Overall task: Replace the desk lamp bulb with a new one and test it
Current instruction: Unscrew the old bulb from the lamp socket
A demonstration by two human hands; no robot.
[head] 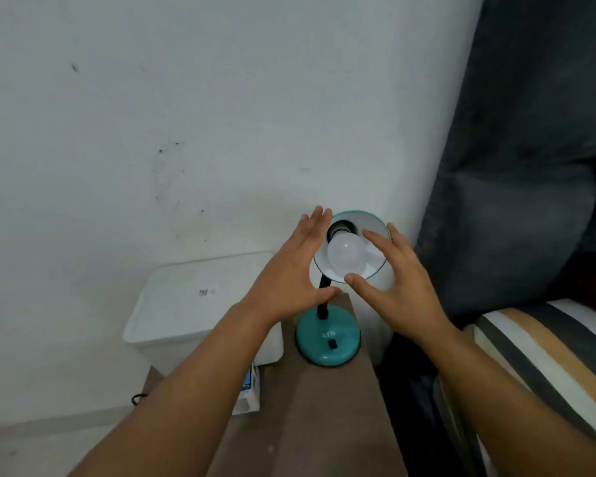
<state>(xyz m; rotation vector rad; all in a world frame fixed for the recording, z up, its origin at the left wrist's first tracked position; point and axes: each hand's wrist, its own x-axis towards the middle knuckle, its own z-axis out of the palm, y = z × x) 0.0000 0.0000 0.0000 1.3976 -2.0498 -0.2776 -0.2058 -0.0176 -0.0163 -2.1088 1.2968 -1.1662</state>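
A person's two bare hands frame a teal desk lamp [329, 339] on a brown wooden surface [310, 418], both spread wide and holding nothing.

The left hand [298, 270] is flat-palmed, fingers together and stretched up along the left edge of the lamp shade [376, 228], fingertips level w/ the shade's top rim; its thumb reaches in toward the black gooseneck [322, 306] below the shade. The right hand [398, 284] is open too, fingers splayed over the shade's right side, thumb tip just under the shade's lower rim. Whether either hand actually touches the shade can't be told from this angle.

The white frosted bulb [345, 251] sits in the shade's dark socket, facing the camera, between the two hands. It's unlit, and neither hand is on it. The shade is tilted up toward the viewer, white inside w/ a teal rim.

The lamp's round teal base stands near the far end of the brown surface, a black rocker switch [331, 344] on its front.

To the left, a white lidded plastic bin [200, 304] w/ a small printed label sits against the white wall [186, 115]. A blue-and-white carton [250, 390] peeks out beside the left forearm, partly hidden. At right, dark grey fabric [517, 166] and a striped cushion [544, 346].
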